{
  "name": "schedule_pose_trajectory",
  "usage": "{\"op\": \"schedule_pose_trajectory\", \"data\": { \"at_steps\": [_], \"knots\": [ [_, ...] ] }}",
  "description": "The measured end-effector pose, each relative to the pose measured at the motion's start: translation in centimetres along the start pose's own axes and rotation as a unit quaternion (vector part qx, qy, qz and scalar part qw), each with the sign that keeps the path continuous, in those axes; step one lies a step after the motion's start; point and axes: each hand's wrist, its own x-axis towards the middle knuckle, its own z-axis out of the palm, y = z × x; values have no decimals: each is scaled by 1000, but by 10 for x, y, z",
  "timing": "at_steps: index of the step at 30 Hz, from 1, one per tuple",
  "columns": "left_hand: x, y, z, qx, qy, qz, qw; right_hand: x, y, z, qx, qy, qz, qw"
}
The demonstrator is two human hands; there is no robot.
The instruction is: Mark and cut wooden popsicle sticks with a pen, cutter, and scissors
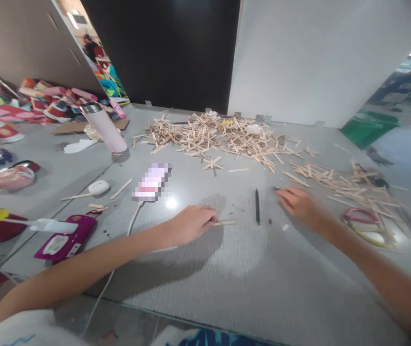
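Note:
In the middle of the grey table my left hand [194, 223] is closed, and a thin wooden craft stick [227, 222] juts to the right from its fingertips. My right hand [297, 204] hovers or rests on the right, its fingers pinched together; a small dark tip shows at them, too small to name. Between the hands lies a slim black pen-like tool [257, 206], touched by neither. Beyond them, one star [212, 164] of crossed sticks sits in front of a large heap of craft sticks [205, 137].
More sticks [320, 175] lie scattered at the right, beside red-and-yellow-handled scissors [366, 223]. On the left are a phone [152, 182] on a white cable, a pink bottle [104, 127], a white earbud case [99, 187] and a purple power strip [68, 238]. Tall panels stand behind.

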Motion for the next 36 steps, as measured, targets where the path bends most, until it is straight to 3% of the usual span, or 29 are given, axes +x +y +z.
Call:
{"op": "schedule_pose_trajectory", "data": {
  "at_steps": [5, 11, 17, 23, 26, 30, 33, 36],
  "knots": [
    [14, -2, 0, -11, 31, -35, 999, 21, -37, 8, -79, -23, -112, 990],
    [12, -11, 0, -36, 28, -29, 999, 34, -38, 19, -150, 43, -205, 966],
    [14, -15, 3, -51, -8, 25, 998, 36, -33, 22, -131, 73, -215, 965],
    [13, -9, 7, -5, -13, 21, 1000, 37, -32, 12, -89, 78, -181, 976],
    [12, -6, 11, 14, 0, 25, 1000, 34, -47, -2, 38, 94, -147, 984],
    [12, -6, 17, 22, 21, 38, 999, 26, -84, -25, 210, 60, -133, 967],
    [13, -8, 19, 17, 38, 40, 998, 21, -109, -26, 239, 55, -139, 959],
    [13, -7, 19, 1, 83, 32, 996, 17, -125, -14, 223, 85, -126, 963]
  ]
}}
